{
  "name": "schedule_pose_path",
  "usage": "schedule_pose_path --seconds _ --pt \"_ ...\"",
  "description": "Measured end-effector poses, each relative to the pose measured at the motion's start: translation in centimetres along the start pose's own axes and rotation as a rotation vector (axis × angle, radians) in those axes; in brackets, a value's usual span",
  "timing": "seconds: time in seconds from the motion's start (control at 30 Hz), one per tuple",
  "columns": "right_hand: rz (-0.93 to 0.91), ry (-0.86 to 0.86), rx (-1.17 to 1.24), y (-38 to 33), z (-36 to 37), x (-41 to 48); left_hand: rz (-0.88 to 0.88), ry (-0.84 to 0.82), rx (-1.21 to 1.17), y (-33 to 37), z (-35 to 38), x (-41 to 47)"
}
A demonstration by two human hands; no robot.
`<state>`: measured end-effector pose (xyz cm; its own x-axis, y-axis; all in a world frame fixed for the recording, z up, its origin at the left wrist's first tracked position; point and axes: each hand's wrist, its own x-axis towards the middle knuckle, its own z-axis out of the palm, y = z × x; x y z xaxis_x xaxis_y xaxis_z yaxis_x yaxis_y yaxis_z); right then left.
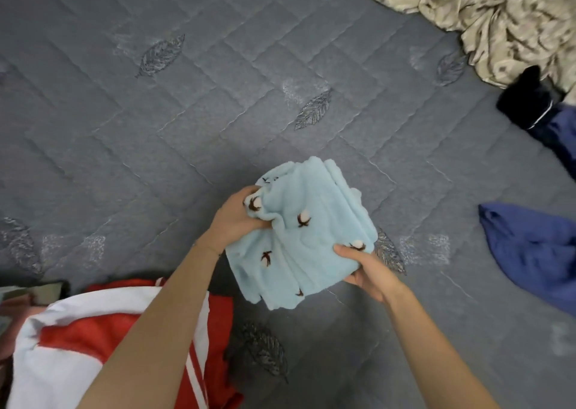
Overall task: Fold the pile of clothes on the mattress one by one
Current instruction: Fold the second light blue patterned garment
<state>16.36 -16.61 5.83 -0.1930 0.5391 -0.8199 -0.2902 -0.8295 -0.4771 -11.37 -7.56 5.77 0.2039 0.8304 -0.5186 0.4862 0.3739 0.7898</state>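
red-and-white garment (62,340) nearest, left hand (237,218) clutching pale-blue fleece (314,231) at left, right hand (367,268) pinching its right edge

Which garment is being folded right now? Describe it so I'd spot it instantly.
On the grey quilted mattress, look right of the red-and-white garment. The left hand and right hand hold a folded fleece piece there. It alone is pale blue with small brown-and-white motifs.

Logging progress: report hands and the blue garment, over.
Left hand grips blue fleece at bunched edge. Right hand pinches its near corner. Fleece folded small. Nothing blocking.
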Motion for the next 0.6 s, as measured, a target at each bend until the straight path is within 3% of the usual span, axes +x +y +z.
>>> schedule_pose_path --seconds 0.13,0.2,0.27,0.33,0.4,0.5,0.6 --pt "0.155 -0.083 -0.056 2.3 -2.2 -1.5 0.069 -0.092 0.149 1.4 1.1 0.4" --pt "0.198 -0.068 -0.124 2.9 -3.0 -2.0 0.086 -0.059 0.229 1.4 1.7 0.4" --pt "0.124 0.074 -0.158 2.8 -3.3 -2.3 0.037 0.119 0.348 1.0 2.4 -0.3" --pt "-0.066 0.363 -0.167 2.4 -3.2 -2.2 -0.057 0.376 0.424 0.5 3.7 -2.0" --pt "-0.241 0.519 -0.220 1.7 -2.7 -1.9 -0.174 0.549 0.219 0.5 5.6 -4.0" --pt "-0.366 0.442 -0.344 0.8 -1.0 -1.0 -0.289 0.679 -0.237 0.3 8.3 -6.5" --pt "-0.419 0.481 -0.458 0.1 0.7 0.0 -0.330 0.723 -0.377 0.2 10.6 -8.3"
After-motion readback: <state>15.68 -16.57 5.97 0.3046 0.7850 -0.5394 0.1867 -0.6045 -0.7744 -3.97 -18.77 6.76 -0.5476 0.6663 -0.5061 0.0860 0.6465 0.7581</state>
